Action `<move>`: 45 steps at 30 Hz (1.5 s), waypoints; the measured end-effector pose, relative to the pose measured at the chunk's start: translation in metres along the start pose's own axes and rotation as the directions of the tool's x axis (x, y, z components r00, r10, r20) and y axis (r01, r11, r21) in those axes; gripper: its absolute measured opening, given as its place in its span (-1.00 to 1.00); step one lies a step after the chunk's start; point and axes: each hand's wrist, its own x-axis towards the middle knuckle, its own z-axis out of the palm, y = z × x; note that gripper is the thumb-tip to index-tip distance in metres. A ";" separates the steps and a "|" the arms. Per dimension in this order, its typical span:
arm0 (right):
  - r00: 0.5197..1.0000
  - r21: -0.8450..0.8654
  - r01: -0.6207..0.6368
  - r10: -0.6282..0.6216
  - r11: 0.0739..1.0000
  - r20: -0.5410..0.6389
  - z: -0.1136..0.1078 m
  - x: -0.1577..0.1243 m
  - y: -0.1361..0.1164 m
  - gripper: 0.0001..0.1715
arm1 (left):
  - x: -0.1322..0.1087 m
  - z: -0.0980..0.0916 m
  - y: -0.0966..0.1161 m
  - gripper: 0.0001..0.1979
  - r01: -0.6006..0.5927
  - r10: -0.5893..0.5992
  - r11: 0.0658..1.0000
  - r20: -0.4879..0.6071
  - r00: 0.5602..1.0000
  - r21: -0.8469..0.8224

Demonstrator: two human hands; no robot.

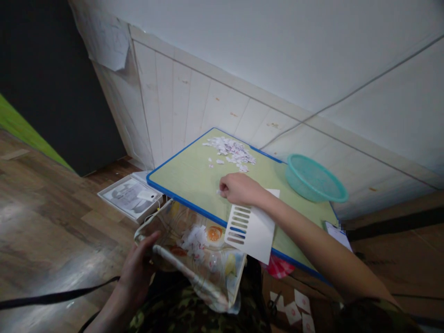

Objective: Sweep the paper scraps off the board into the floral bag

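Both hands engaged: one on bag, one pinching scrap.

Left hand point(138, 263) grips the plastic bag point(197, 259) rim below the counter point(180, 178); bag holds paper scraps. Right hand point(237, 188), fingers closed, pinches a scrap point(218, 191) on the counter. Scrap pile point(231, 151) beyond; teal basket point(314, 178) contents indiscernible.

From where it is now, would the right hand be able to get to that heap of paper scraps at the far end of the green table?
Probably yes. The right hand already rests on the green table, and only bare tabletop lies between it and the paper scraps. The teal basket sits off to the side, out of the way.
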 end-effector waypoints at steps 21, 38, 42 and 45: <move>0.963 0.309 -0.204 0.247 0.929 -0.109 -0.007 0.033 0.135 -0.62 | -0.001 0.004 0.004 -0.75 0.024 -0.026 0.999 -0.072 0.997 -0.038; 0.934 0.307 -0.308 0.347 0.901 -0.081 -0.001 0.039 0.156 -0.66 | 0.000 0.000 -0.001 -0.69 -0.016 0.016 1.000 -0.041 0.999 -0.019; 0.935 0.292 -0.291 0.336 0.911 -0.116 -0.008 0.032 0.147 -0.69 | 0.005 -0.007 -0.009 -0.63 -0.058 0.057 0.998 -0.026 0.998 -0.028; 0.955 0.286 -0.238 0.277 0.928 -0.106 -0.014 0.023 0.129 -0.80 | 0.011 -0.013 -0.017 -0.60 -0.056 0.055 0.998 -0.026 0.998 -0.017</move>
